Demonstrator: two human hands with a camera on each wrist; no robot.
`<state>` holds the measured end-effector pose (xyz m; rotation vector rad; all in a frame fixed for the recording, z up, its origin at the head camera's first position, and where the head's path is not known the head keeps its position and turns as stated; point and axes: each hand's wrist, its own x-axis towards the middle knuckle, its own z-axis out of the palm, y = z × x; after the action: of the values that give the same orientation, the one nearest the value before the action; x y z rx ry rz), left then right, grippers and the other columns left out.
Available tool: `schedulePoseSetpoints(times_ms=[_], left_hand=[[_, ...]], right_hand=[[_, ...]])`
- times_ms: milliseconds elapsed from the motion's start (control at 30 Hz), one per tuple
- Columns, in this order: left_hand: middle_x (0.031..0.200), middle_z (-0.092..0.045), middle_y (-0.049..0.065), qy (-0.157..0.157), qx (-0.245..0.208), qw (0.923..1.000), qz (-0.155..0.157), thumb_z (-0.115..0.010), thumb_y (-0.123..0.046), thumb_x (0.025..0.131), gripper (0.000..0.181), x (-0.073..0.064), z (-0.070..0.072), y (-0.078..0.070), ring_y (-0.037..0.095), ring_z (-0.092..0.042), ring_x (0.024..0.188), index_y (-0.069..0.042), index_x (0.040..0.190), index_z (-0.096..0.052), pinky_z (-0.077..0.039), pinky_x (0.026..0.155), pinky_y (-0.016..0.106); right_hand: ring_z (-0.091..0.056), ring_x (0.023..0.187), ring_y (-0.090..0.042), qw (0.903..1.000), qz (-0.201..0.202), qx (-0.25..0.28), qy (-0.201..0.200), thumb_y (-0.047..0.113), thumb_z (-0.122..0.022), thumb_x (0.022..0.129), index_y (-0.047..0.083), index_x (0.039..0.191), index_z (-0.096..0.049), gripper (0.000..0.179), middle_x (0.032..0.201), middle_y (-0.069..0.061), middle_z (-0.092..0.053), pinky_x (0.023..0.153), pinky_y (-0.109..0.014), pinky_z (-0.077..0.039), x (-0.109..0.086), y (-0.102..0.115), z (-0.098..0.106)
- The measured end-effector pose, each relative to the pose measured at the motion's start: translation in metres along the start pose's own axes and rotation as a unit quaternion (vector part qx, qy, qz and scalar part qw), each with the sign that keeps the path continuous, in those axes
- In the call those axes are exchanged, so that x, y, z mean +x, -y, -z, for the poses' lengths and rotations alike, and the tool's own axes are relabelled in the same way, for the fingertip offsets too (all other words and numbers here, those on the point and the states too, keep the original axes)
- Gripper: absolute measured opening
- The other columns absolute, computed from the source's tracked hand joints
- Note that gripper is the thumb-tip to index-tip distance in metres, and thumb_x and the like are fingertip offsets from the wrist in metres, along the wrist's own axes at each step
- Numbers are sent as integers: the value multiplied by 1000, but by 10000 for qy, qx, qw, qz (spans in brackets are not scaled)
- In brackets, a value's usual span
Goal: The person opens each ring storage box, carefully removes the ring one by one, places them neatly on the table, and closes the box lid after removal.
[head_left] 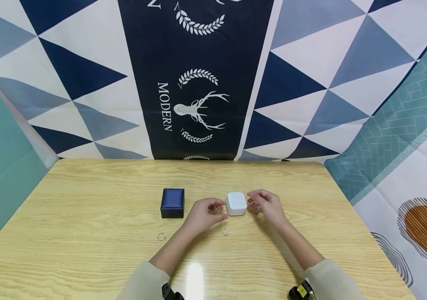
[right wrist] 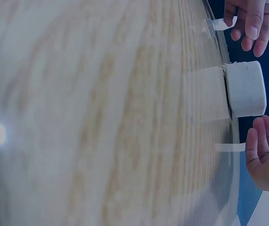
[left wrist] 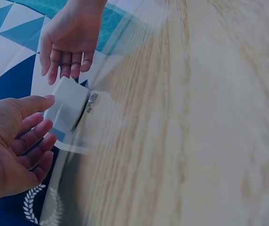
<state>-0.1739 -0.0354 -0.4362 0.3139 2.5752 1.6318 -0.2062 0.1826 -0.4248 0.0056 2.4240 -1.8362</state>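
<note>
A small white box (head_left: 236, 203) with rounded corners stands on the wooden table between the two hands. My left hand (head_left: 206, 213) is just left of it, its thumb apart from the other fingers and the fingertips right by the box's side. On the other side, my right hand (head_left: 267, 204) has its loosely bent fingers close to the box. Both wrist views show the white box (right wrist: 246, 89) between the hands, with neither hand wrapped round it. Below the box lies a thin ring (head_left: 225, 231), near the left wrist.
Left of the left hand stands a dark blue box (head_left: 173, 203) with a lid. A second ring (head_left: 161, 236) lies nearer on the wooden table (head_left: 86, 233). Behind the table's far edge hangs a patterned cloth (head_left: 198, 83) with triangles and a deer head.
</note>
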Motion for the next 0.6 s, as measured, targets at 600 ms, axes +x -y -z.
schedulePoseSetpoints(times_ms=[600], left_hand=[[100,-68,8,48,229,9997,-53,-73,-22,81,34,-23,20,-9,13,-59,84,-7,111,-67,-49,71,25]], right_hand=[[-59,67,-13,9998,106,-1,-170,21,-56,94,-9,104,-61,32,76,0,-63,67,-27,-54,-2,4,1]])
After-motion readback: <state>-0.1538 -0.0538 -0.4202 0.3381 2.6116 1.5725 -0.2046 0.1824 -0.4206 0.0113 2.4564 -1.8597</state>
